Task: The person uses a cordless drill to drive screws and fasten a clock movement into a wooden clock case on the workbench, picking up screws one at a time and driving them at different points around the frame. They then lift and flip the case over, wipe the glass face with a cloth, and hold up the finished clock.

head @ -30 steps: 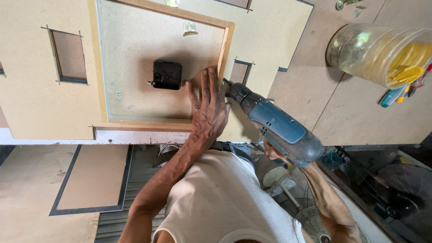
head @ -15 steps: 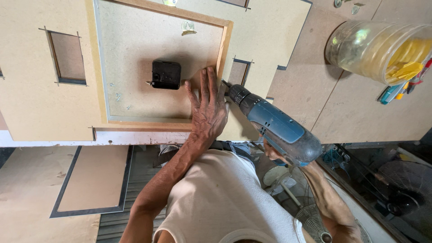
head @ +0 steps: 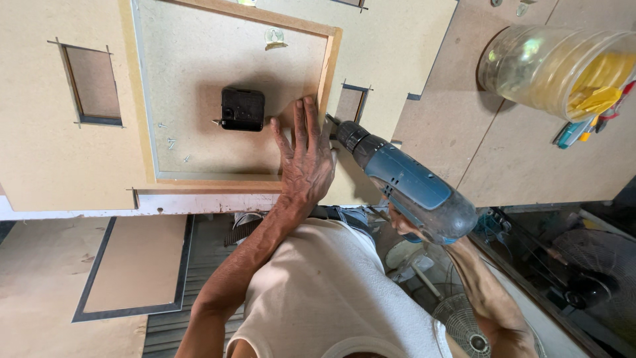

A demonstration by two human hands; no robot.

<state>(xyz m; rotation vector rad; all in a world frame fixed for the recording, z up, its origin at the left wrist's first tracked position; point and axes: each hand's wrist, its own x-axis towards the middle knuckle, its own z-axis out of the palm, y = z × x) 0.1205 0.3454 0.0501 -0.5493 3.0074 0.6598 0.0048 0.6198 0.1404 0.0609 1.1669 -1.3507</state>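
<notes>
The framed board (head: 218,99), a pale panel edged with a light wooden frame, lies face down on the workbench in the upper middle of the frame, and a small black square mechanism box (head: 242,109) sits near its centre. The left hand (head: 306,162) lies flat on the panel beside the right-hand frame strip, fingers spread and pressed down to steady it. From the right of centre the blue and grey power drill (head: 411,189) comes in at a slant, its bit tip set against the outer edge of that strip, just beside the spread fingers. The right hand (head: 405,227) grips the drill from beneath and is mostly hidden by its body (closed round the handle, it seems, though the fingers cannot be told apart). The risk, as I judge it, is the nearness of bit and fingers: if the tip skates off the narrow strip it could run into the hand, and an angled entry could split the thin wood or break out through the panel face. A few loose screws (head: 173,142) lie on the panel at left of the box and could be scattered by vibration. In the upper right stands a clear round plastic jar (head: 530,66) with yellow contents, its label too blurred to describe. A pale sheet with rectangular cut-outs (head: 40,132) fills the upper left, and a fan grille (head: 467,328) shows at the bottom right.
</notes>
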